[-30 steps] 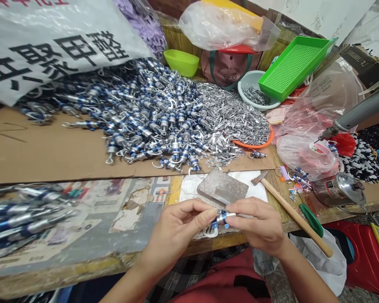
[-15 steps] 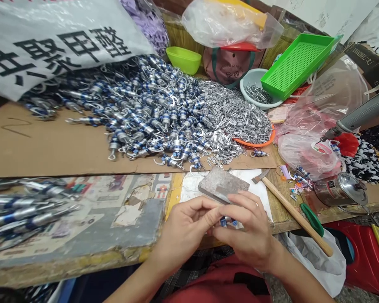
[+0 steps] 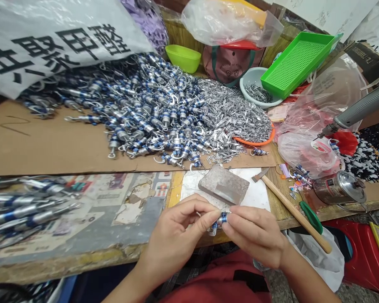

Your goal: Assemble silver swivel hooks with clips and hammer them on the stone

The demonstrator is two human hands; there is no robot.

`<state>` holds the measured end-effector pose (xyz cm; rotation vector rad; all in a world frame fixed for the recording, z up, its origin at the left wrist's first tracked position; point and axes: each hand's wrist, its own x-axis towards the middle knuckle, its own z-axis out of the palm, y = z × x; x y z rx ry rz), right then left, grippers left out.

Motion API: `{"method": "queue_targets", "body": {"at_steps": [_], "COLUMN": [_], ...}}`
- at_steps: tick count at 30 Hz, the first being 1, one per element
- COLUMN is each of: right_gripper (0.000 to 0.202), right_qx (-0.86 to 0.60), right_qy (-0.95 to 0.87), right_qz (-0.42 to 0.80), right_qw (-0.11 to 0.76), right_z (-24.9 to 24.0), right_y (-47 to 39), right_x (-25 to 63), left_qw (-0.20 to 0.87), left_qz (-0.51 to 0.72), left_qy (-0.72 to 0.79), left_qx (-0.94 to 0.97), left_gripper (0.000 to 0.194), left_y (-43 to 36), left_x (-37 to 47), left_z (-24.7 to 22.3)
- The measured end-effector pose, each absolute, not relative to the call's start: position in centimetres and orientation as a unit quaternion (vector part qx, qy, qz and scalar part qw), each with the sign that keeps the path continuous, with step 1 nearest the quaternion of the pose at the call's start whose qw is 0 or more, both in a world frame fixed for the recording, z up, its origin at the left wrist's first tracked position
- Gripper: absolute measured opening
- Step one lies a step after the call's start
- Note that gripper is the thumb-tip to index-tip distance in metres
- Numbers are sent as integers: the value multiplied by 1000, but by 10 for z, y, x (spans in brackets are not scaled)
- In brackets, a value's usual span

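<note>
Between my two hands is a small blue and silver metal fitting [image 3: 222, 218], partly covered by my fingers. My left hand [image 3: 185, 229] pinches its left side between thumb and forefinger. The fingertips of my right hand [image 3: 257, 231] are closed on its right side. Just beyond my hands a grey metal block [image 3: 224, 184] lies on white paper [image 3: 261, 197]. A large heap of similar blue and silver fittings [image 3: 158, 109] covers the cardboard, next to a pile of small flat metal pieces [image 3: 240, 113].
At right lie a wooden-handled hammer [image 3: 297, 210], green-handled tool [image 3: 311, 216] and lidded metal pot [image 3: 339, 189]. A power screwdriver [image 3: 356, 111] reaches in from the right edge. More fittings [image 3: 28, 210] lie at left. Behind stand a green basket [image 3: 298, 63] and a pale bowl [image 3: 255, 75].
My right hand has shifted slightly right and down, with its fingers now together. More of the fitting shows between my hands, and the metal block is less covered.
</note>
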<state>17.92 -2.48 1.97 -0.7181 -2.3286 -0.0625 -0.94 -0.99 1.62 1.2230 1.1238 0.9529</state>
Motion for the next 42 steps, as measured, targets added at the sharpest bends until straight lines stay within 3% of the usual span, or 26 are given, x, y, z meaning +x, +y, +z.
{"method": "queue_targets", "body": {"at_steps": [8, 15, 21, 24, 28, 32, 35, 37, 42], "right_gripper": [19, 18, 19, 16, 15, 15, 23, 26, 29], "right_qx": [-296, -305, -389, -418, -431, -460, -608, -647, -664], "right_qy": [-892, -861, -826, -805, -788, -811, -784, -760, -745], "right_qz": [-31, 18, 57, 108, 158, 162, -10, -49, -58], "right_qw": [340, 406, 403, 407, 410, 324, 123, 45, -32], "right_z": [15, 6, -2, -3, 3, 16, 15, 9, -7], "right_y": [-29, -29, -31, -32, -31, 0, 48, 79, 112], "right_x": [178, 173, 172, 170, 174, 190, 201, 202, 197], "left_qw": [473, 588, 665, 685, 704, 671, 658, 658, 656], "left_qz": [418, 394, 440, 470, 465, 494, 497, 495, 498], "left_qy": [488, 469, 487, 482, 459, 476, 488, 487, 491], "left_qx": [603, 528, 356, 277, 278, 281, 286, 291, 285], "left_gripper": [14, 12, 12, 23, 60, 72, 76, 80, 81], "left_y": [-10, -9, -11, -14, -20, -20, -17, -16, -14], "left_x": [-16, -13, 4, 13, 15, 17, 21, 24, 26], "left_z": [12, 14, -3, -8, -8, -9, -9, -9, -10]}}
